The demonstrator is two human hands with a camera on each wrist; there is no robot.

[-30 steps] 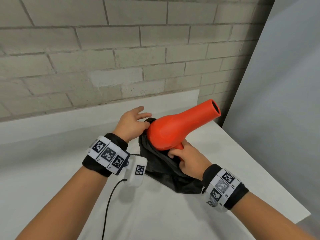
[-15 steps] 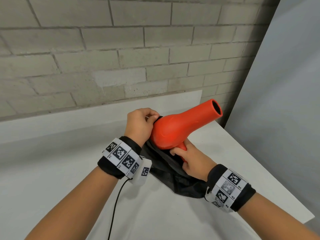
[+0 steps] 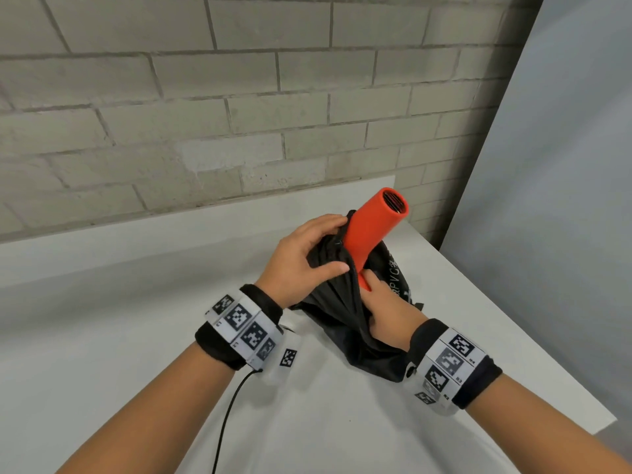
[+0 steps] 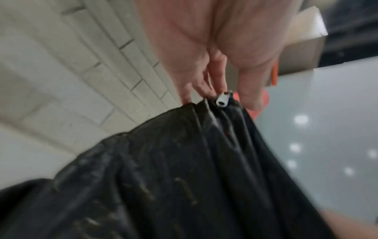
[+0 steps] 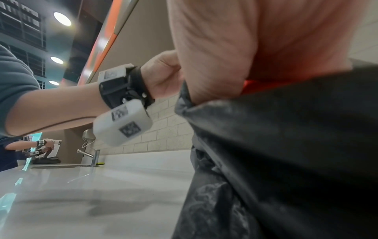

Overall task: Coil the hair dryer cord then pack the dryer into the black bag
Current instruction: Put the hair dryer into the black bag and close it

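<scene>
Dryer [image 3: 371,234] stands nozzle-up, half inside the black bag [image 3: 345,323] on the bench [image 3: 136,336], right hand [image 3: 386,313] gripping its handle, left hand [image 3: 304,254] pinching the bag's rim; if that pinch slips, the mouth could collapse and snag the wide body.

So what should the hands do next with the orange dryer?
Probably push the hair dryer deeper: its nozzle sticks out of the black bag. The left hand grips the bag's rim and the right hand grips the handle.
</scene>
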